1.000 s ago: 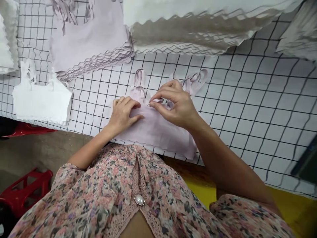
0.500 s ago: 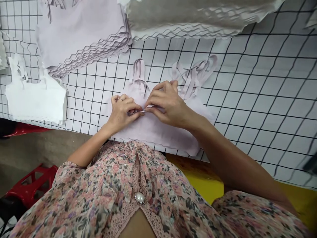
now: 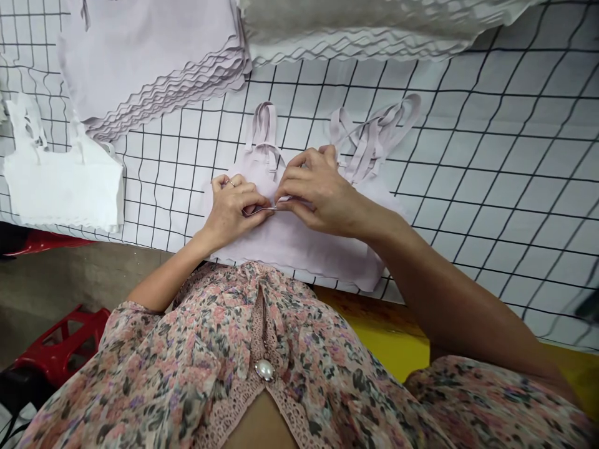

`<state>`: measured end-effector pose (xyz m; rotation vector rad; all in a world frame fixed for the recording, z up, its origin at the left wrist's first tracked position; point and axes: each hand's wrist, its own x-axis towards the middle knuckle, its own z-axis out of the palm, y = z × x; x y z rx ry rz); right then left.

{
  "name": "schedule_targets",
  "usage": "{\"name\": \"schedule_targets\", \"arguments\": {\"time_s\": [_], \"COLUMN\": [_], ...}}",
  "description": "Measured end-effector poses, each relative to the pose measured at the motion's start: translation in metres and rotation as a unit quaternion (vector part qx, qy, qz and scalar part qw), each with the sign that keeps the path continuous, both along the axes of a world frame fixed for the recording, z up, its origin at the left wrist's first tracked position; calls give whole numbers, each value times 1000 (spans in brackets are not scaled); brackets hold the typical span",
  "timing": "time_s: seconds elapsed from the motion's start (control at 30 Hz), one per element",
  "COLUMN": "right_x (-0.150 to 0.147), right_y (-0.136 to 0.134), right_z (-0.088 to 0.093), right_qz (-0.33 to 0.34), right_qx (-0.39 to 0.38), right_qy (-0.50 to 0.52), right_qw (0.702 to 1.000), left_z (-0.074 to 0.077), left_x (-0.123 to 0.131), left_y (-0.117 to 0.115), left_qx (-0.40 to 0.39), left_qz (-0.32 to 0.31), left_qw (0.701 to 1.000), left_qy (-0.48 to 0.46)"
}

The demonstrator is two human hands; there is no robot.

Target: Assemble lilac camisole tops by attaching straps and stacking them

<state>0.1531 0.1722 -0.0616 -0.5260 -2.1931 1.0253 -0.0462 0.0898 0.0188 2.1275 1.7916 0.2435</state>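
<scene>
A pale lilac strappy bra top (image 3: 322,249) lies flat on the table in front of me, its shoulder straps (image 3: 264,128) pointing away from my body. My left hand (image 3: 236,202), with a ring on one finger, pinches a thin fold of the top near its middle. Close beside it, my right hand (image 3: 316,190) grips the same fold between thumb and fingers. The fingertips of both hands almost meet there. A narrow pale edge or strip shows between them, too small to make out fully. Part of the top's upper edge is hidden under my right hand.
A stack of lilac tops (image 3: 154,62) with wavy hems lies at the back left. White tops (image 3: 65,187) sit at the left, and a grey-and-white stack (image 3: 355,31) at the back. The checked tablecloth (image 3: 491,156) extends right. A red stool (image 3: 65,346) stands below left.
Both hands keep their pinch on the top at nearly the same spot. The view has shifted slightly, so the stacks at the back sit a little higher.
</scene>
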Motion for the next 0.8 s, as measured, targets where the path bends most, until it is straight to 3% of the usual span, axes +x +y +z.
{"name": "schedule_targets", "arguments": {"time_s": [0.33,0.8], "right_x": [-4,-18], "right_y": [-1,-24], "right_z": [1,-6], "right_qz": [8,-83], "right_qx": [10,-34], "right_qy": [15,89], "right_qw": [1000,992], "left_z": [0,3], "left_x": [0,0], "left_y": [0,2], "left_qx": [-3,-12], "left_qz": [-3,16], "left_qw": [1000,999], "left_qy": [-1,-31]}}
